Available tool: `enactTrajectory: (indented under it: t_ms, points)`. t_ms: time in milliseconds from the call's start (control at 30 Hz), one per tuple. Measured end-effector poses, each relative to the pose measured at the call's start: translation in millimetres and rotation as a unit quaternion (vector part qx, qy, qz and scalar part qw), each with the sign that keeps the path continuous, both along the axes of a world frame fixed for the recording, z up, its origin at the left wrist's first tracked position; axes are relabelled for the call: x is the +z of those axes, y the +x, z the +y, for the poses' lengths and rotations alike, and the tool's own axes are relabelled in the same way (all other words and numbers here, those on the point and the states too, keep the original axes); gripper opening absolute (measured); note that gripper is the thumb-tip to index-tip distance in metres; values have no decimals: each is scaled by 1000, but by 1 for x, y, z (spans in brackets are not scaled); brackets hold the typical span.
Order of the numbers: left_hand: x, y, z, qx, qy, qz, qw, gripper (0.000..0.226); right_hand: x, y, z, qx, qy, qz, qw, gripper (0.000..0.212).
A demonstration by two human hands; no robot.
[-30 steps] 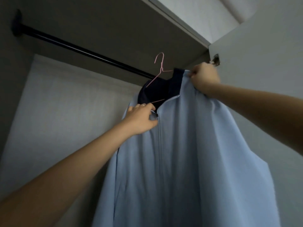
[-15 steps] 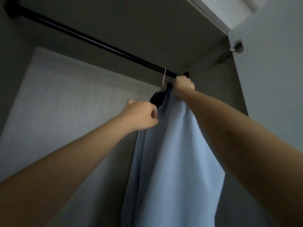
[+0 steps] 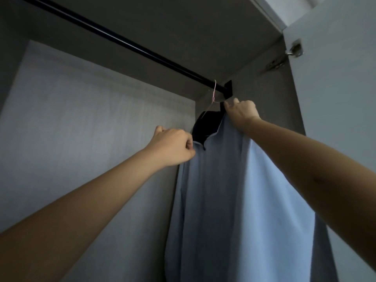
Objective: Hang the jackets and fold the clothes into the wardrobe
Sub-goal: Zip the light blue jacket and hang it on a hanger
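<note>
A light blue jacket (image 3: 234,200) with a dark navy collar lining (image 3: 207,125) hangs on a thin pink wire hanger (image 3: 213,92). The hanger's hook sits over the black wardrobe rail (image 3: 122,40) near the rail's right end. My left hand (image 3: 173,145) grips the jacket's left front edge just below the collar. My right hand (image 3: 241,112) grips the top of the jacket at its right shoulder, close under the rail's end bracket. Both arms reach up into the wardrobe.
The rail's black end bracket (image 3: 227,88) is fixed to the wardrobe's right side wall. The open wardrobe door (image 3: 335,119) stands at the right with a metal hinge (image 3: 293,51). To the left of the jacket, nothing hangs on the rail.
The hanger went from held below the rail to hooked over it at the right end. Both hands kept hold of the jacket, which now faces me more fully.
</note>
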State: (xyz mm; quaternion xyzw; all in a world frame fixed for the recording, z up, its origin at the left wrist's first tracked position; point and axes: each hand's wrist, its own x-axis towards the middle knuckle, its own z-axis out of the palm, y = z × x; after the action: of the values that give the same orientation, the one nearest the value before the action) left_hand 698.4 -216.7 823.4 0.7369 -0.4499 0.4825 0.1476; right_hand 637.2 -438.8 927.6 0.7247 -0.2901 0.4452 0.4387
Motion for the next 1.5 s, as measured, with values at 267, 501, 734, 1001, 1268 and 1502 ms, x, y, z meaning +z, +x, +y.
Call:
enactTrajectory:
  t_ms: [267, 501, 734, 1001, 1268, 1502]
  points:
    - [-1, -11, -11, -9, -8, -5, 1000, 19, -20, -14, -15, -105, -20, 74, 992, 71]
    - [-4, -20, -21, -7, -3, -25, 1000, 21, -13, -11, -21, -214, 6, 67, 975, 52]
    - [-1, -26, -27, 0, 2, -23, 1000, 34, -11, -21, -30, -272, 27, 38, 961, 45]
    - [0, -29, -22, 5, 9, -25, 1000, 39, -9, -15, -41, -111, 161, -38, 980, 46]
    - [-4, -35, -19, 25, 32, -36, 999, 40, -8, -7, -53, 268, 281, -176, 905, 41]
    - [-9, -43, -21, 3, 21, -52, 998, 37, -9, -6, -38, 81, 230, -50, 969, 40]
